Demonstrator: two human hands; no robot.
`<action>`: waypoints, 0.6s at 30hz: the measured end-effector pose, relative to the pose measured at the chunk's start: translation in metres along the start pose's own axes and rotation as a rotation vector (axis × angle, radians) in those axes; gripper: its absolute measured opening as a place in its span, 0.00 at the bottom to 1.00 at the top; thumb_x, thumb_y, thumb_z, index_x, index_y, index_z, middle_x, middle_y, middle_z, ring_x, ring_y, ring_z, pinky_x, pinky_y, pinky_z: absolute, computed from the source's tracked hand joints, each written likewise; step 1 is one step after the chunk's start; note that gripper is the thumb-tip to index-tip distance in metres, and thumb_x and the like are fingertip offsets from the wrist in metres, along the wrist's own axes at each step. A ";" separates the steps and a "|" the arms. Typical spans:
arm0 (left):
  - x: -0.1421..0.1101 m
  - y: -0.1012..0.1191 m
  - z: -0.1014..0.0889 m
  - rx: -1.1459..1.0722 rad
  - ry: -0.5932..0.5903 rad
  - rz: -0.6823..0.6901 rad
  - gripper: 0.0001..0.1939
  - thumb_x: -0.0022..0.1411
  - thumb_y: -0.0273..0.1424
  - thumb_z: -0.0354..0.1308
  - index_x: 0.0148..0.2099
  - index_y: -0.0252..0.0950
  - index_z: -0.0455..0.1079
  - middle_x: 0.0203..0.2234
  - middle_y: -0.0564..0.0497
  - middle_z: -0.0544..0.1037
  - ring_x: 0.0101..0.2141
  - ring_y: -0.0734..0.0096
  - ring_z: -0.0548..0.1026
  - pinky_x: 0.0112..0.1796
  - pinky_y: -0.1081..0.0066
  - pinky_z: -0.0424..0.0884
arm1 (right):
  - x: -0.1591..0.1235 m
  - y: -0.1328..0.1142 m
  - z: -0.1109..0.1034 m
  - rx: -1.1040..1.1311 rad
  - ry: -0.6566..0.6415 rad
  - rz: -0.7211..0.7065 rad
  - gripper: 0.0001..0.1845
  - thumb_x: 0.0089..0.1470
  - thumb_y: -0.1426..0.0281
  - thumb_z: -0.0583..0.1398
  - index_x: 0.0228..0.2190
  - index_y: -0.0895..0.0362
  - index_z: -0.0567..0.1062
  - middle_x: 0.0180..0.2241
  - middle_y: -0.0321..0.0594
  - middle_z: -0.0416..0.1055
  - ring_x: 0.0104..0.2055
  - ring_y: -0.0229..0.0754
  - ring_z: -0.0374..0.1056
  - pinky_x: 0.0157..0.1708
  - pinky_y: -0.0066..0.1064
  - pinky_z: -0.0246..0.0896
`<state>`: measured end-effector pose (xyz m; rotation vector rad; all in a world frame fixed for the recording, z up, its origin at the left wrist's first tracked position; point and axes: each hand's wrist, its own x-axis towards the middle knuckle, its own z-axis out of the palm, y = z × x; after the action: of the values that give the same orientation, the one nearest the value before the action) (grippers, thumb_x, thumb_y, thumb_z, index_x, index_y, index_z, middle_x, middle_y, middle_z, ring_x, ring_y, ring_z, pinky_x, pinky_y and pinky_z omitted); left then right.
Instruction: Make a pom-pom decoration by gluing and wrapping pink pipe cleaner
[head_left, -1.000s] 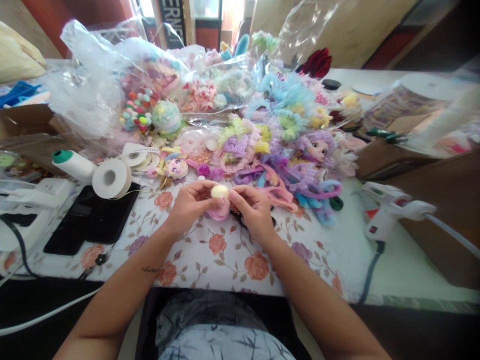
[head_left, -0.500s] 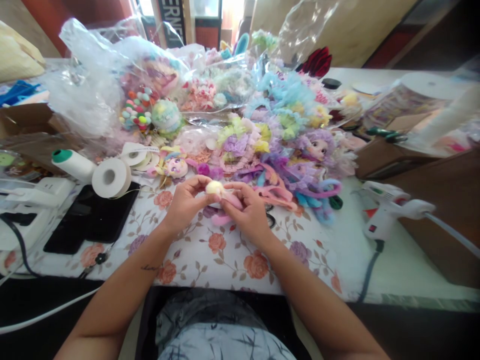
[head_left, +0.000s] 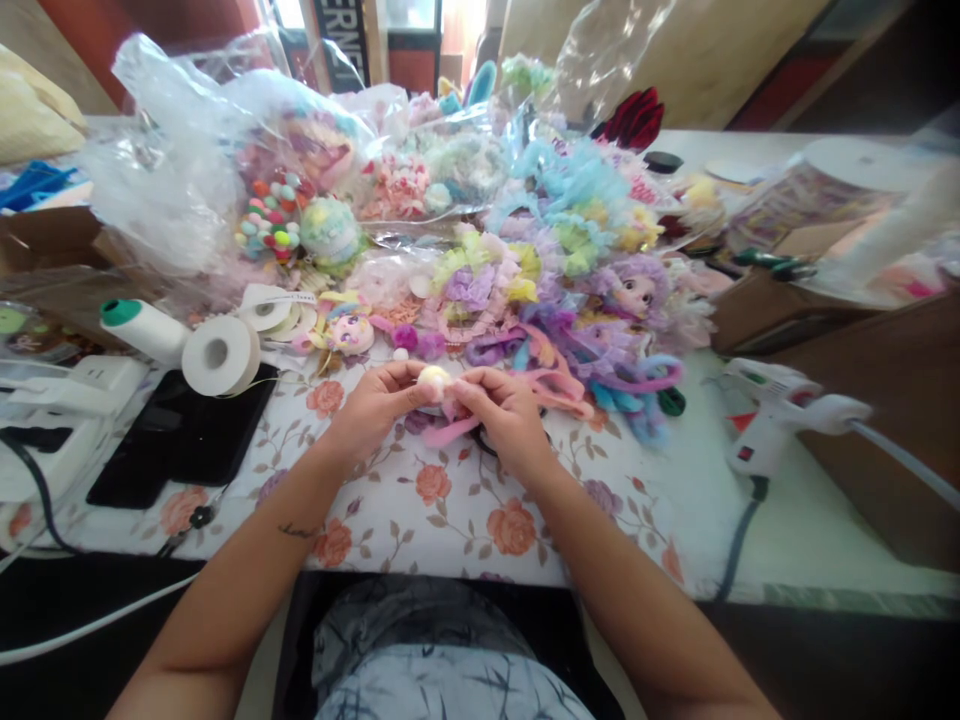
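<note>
My left hand (head_left: 375,405) and my right hand (head_left: 506,415) meet over the floral tablecloth (head_left: 450,500). Between their fingertips sits a small cream pompom (head_left: 433,378). A fuzzy pink pipe cleaner (head_left: 450,432) hangs below it, under my right fingers. Both hands are closed in a pinch on this piece. Just behind them lies a heap of pastel pipe cleaners and lace flowers (head_left: 540,300), with a small doll head (head_left: 636,292) in it.
A white glue gun (head_left: 772,415) lies at the right with its cord running off the edge. White tape rolls (head_left: 217,355), a thread cone (head_left: 142,328) and a black tablet (head_left: 187,430) sit at the left. Plastic bags of decorations (head_left: 225,170) fill the back.
Both hands have shifted slightly while working the pompom. The pink pipe cleaner now pokes out lower left of my right hand.
</note>
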<state>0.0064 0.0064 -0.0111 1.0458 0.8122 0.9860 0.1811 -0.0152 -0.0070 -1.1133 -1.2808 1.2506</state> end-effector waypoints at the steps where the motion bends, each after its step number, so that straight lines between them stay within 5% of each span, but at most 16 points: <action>1: 0.000 0.000 0.000 -0.019 0.004 -0.003 0.13 0.53 0.35 0.71 0.39 0.34 0.78 0.30 0.50 0.80 0.32 0.71 0.77 0.38 0.72 0.73 | 0.000 0.000 0.000 0.022 -0.009 0.015 0.12 0.55 0.61 0.63 0.26 0.57 0.75 0.22 0.35 0.71 0.24 0.36 0.63 0.26 0.29 0.57; 18: 0.001 -0.004 0.002 0.017 0.076 0.051 0.13 0.57 0.40 0.66 0.36 0.34 0.79 0.31 0.48 0.81 0.34 0.68 0.78 0.39 0.68 0.75 | 0.001 0.001 0.000 0.069 -0.001 0.083 0.14 0.54 0.60 0.63 0.25 0.58 0.76 0.22 0.36 0.72 0.24 0.36 0.64 0.26 0.29 0.58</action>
<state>0.0091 0.0061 -0.0142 1.0537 0.8611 1.0691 0.1811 -0.0145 -0.0082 -1.1257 -1.1935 1.3477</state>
